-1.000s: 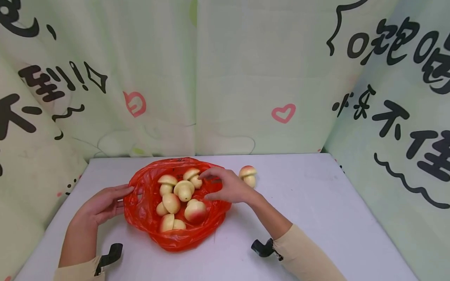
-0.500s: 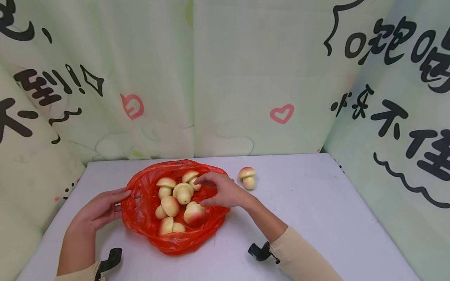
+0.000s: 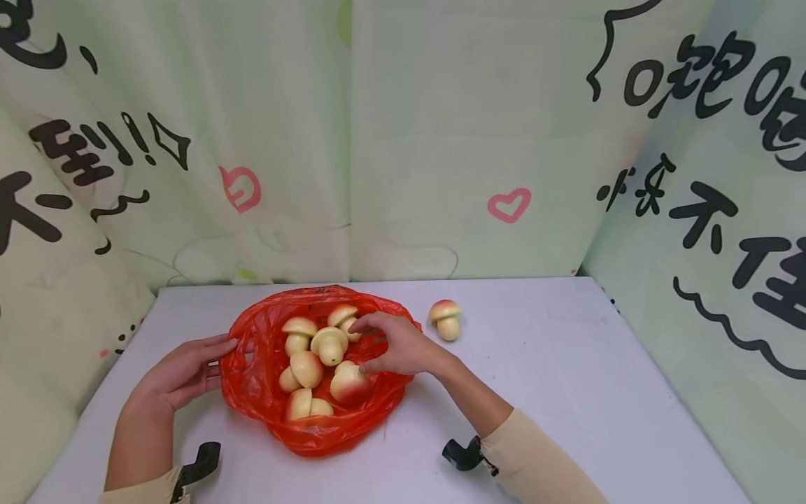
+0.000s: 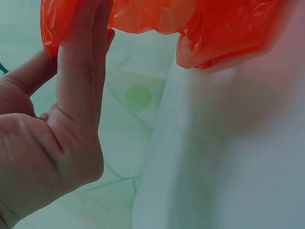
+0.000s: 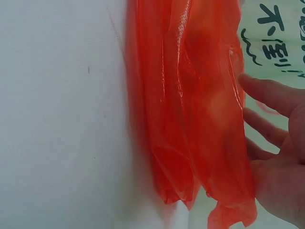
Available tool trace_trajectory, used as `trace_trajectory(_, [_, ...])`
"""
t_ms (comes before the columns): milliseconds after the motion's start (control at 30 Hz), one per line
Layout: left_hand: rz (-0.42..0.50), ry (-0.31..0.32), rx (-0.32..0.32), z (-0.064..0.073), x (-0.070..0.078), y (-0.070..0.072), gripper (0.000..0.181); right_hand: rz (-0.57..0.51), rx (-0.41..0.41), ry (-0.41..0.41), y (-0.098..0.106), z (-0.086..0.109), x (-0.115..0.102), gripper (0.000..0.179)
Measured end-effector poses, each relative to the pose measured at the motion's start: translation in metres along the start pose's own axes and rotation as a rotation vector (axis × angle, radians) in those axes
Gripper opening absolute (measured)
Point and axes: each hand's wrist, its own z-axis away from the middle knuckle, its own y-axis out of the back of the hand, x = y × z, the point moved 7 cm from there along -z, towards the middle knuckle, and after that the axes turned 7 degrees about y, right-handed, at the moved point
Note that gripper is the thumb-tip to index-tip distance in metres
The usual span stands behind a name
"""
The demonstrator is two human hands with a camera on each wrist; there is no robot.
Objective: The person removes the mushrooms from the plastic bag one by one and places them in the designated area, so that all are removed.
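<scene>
Vs. a second ago: right hand point(image 3: 406, 344) slightly further left and nearer the person, its wrist now clear of the lone mushroom point(image 3: 448, 329). Bag and contents in about the same arrangement.

Red plastic bag point(image 3: 315, 444) sits left of centre on the white table point(image 3: 567, 392), mouth spread wide. Six mushrooms point(image 3: 329, 344) inside, cream stems, some caps blushed red: two at the back, one mid with its stem toward the person, one left of centre lying sideways, one front left, one front right with its red cap side showing.

Left hand point(image 3: 185, 371) at the bag's left edge, pinching the rim between thumb and fingers; left wrist view has the red film hanging there, fingers nearly straight. Right hand over the bag's right side, released: fingers apart, loosely bent, index tip overlapping the back right stem, thumb tip at the front right mushroom point(image 3: 350, 385). Contact with either: can't tell. Lone mushroom is on the table just beyond the bag's far right, cap away from the person.

Both arms: beige sleeves point(image 3: 541, 462), black wrist mounts point(image 3: 462, 455). Behind: pale green curtain point(image 3: 428, 140), black lettering.
</scene>
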Motion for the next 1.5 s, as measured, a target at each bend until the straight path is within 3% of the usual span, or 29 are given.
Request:
trace_trajectory(200, [0.010, 0.004, -0.002, 0.000, -0.001, 0.001, 0.029, -0.003, 0.004, -0.008, -0.003, -0.001, 0.001, 0.056])
trace_trajectory(433, [0.001, 0.013, 0.010, -0.001, -0.001, 0.001, 0.053, 0.016, -0.013, -0.039, -0.010, -0.004, 0.006, 0.058])
trace_trajectory(667, [0.012, 0.005, 0.000, -0.001, 0.000, 0.000, 0.029, 0.033, -0.023, -0.062, -0.012, -0.004, 0.007, 0.057])
trace_trajectory(1333, [0.004, -0.018, -0.012, 0.003, 0.003, 0.001, 0.013, 0.041, -0.127, -0.114, -0.030, -0.002, 0.009, 0.059])
trace_trajectory(1400, [0.000, -0.019, -0.005, 0.003, 0.003, 0.001, 0.017, 0.036, -0.137, -0.112, -0.032, -0.002, 0.009, 0.058])
trace_trajectory(1500, [-0.014, -0.017, 0.011, 0.002, 0.003, 0.001, 0.037, 0.029, -0.148, -0.106, -0.034, -0.002, 0.010, 0.055])
